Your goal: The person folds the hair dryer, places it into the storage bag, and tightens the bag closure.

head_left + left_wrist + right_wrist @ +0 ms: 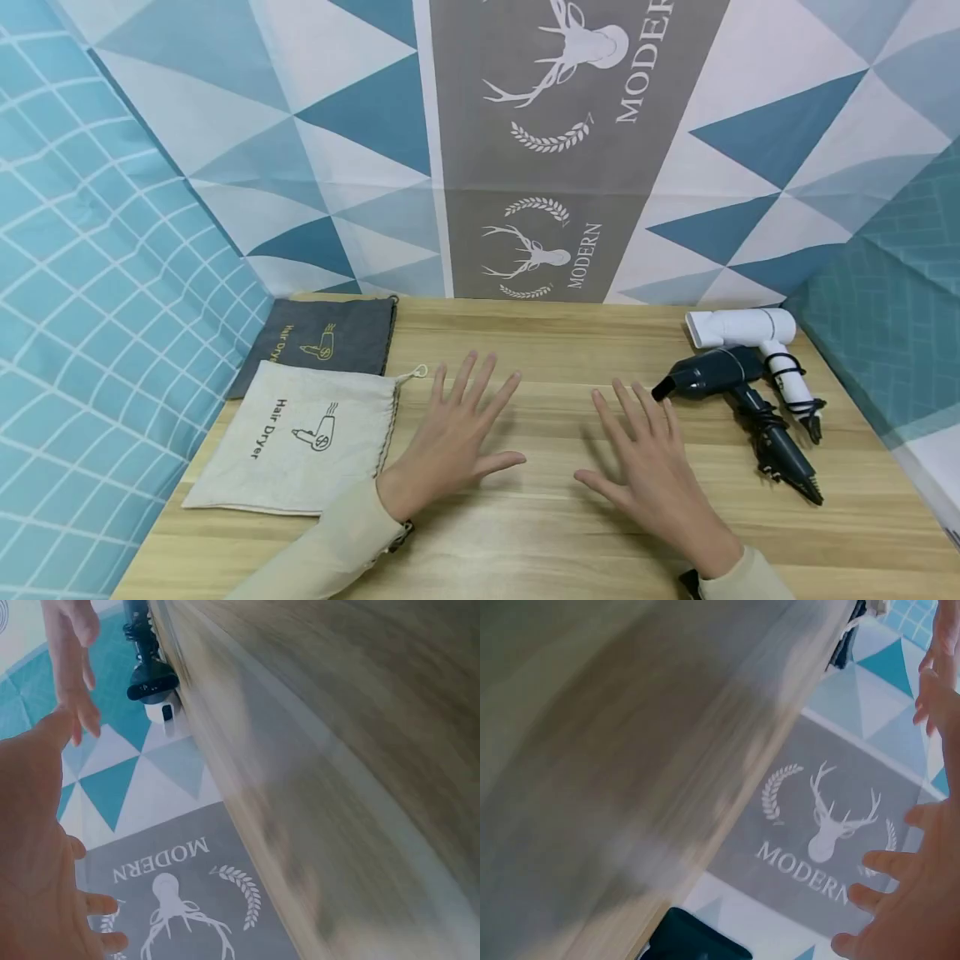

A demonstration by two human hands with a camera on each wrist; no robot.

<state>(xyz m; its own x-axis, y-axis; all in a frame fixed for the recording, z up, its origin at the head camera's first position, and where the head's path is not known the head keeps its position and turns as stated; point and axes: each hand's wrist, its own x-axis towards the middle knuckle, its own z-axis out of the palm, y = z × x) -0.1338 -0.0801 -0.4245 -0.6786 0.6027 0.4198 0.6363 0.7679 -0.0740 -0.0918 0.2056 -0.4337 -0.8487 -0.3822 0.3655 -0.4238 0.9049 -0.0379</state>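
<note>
- Lying on its side at table right: black dryer, nozzle pointed left toward the right hand, dark cord wound about its handle.
- White pouch flat at table left, near the left hand; print reads "Hair Dryer" beside a line drawing. Cord loop at its upper right corner.
- Left hand: raised over the table, fingers straight and spread apart, thumb out toward the right hand.
- Right hand: also raised, fingers straight and spread apart, thumb toward the left. Fingertips near the black dryer's nozzle; a gap shows in the right wrist view. The two hands are well apart.
- White dryer just behind the black one, nozzle also left, dark cord on handle. Cannot tell whether the two dryers touch.
- Dark pouch behind the white pouch, its near part covered by it; gold print.
- Table: pale wood grain.
- Sleeves: cream.
- Back cloth: blue and white triangles, grey panel with stag heads and "MODERN".
- Left cloth: light blue, white grid. Right cloth: teal, brick pattern.
</note>
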